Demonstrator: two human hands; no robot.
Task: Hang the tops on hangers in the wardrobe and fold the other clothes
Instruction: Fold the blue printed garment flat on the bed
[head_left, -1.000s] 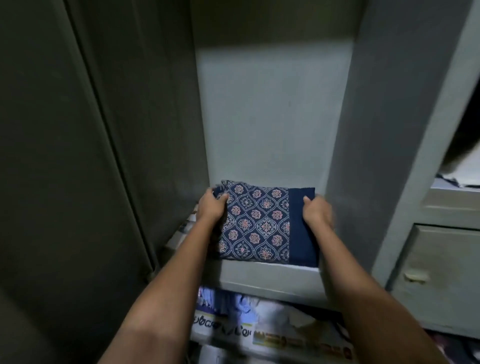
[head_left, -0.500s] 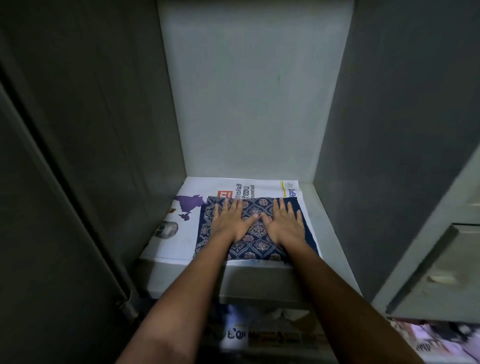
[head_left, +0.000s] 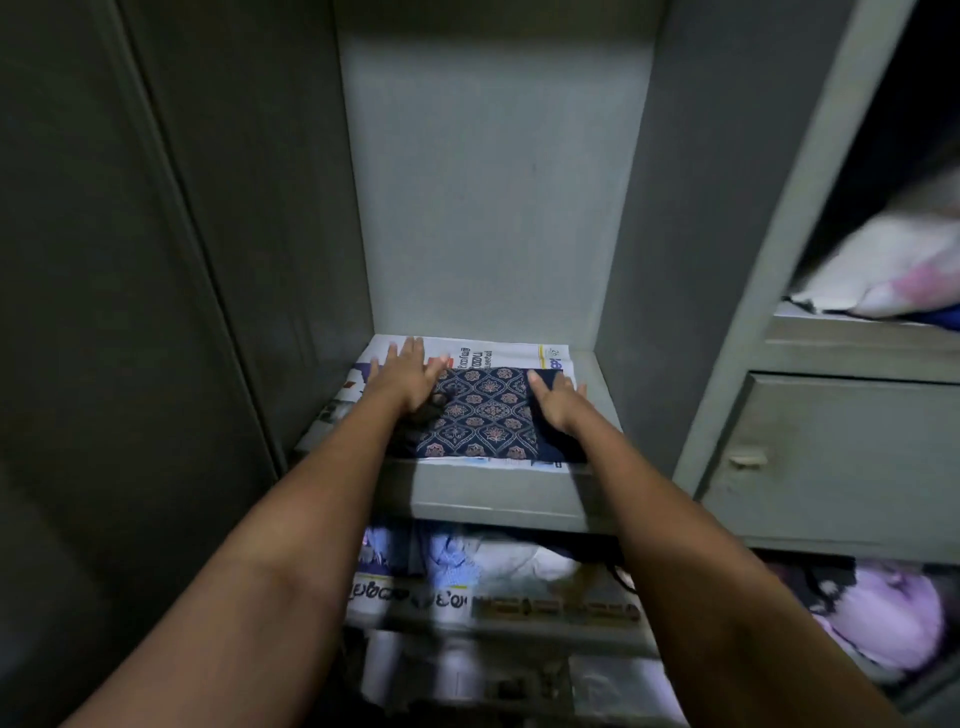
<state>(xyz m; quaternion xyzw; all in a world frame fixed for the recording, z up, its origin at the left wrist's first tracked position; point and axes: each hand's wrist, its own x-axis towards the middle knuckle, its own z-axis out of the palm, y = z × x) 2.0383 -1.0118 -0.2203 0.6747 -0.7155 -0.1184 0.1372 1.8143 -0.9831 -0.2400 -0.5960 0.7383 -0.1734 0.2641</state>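
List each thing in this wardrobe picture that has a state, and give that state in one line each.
Blue patterned cloth: folded, lying flat on the newspaper.
Newspaper: spread flat on the shelf.
Left hand: fingers straight, at the cloth's left edge.
Right hand: fingers straight, on the cloth's right edge.
Cupboard door: closed.

tall open room above the folded cloth; wardrobe walls close both sides and back.
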